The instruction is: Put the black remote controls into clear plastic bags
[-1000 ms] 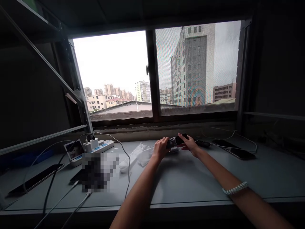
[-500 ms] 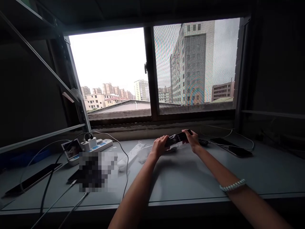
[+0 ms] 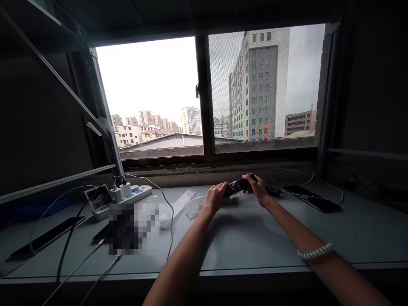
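Note:
A black remote control [image 3: 242, 184] with light-marked buttons is held slightly tilted above the desk between my two hands. My left hand [image 3: 216, 196] is closed around its left end, where shiny clear plastic seems to cover it. My right hand [image 3: 256, 188] grips the other end, thumb on top and fingers beneath. Behind my right hand lies a second dark object [image 3: 273, 191] that looks like another remote. Crumpled clear plastic bags [image 3: 178, 207] rest on the desk beside my left hand.
On the left stand a white power strip [image 3: 140, 193] with chargers, a small propped picture [image 3: 98, 198], a dark phone-like device [image 3: 47, 238] and several cables. A black phone [image 3: 314, 199] with a white cable lies on the right. The window [image 3: 204, 97] is behind the desk.
The view has shifted slightly. My hands have come a little closer together on the remote control, and my right fingers cover more of its buttons.

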Demonstrator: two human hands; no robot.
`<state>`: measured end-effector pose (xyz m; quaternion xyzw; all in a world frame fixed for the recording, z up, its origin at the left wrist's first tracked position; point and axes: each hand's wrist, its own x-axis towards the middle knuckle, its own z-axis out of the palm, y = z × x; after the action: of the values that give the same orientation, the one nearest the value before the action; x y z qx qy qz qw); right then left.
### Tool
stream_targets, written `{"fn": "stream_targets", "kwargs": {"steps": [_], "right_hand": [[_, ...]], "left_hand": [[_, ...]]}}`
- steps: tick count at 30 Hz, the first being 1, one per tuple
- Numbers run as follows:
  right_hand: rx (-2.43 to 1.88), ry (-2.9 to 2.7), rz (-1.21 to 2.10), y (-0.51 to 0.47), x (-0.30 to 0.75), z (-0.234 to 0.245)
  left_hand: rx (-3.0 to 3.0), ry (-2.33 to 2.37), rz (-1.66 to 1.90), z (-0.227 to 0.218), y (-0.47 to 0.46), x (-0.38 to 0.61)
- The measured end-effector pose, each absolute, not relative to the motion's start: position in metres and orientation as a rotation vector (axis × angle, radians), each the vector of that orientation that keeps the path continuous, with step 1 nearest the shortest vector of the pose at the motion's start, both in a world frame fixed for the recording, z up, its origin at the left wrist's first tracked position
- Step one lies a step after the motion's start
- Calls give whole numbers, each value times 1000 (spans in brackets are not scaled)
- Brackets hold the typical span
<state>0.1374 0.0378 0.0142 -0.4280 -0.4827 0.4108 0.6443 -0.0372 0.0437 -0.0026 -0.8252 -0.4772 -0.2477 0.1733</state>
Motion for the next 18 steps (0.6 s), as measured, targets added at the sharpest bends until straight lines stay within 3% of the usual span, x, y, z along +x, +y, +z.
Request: {"fn": "stream_targets", "kwargs": {"steps": [18], "right_hand": [[-922,-1252,1153,35,132,13]], "left_hand": [[-2265,-1366,-658,5,36,-41]]}}
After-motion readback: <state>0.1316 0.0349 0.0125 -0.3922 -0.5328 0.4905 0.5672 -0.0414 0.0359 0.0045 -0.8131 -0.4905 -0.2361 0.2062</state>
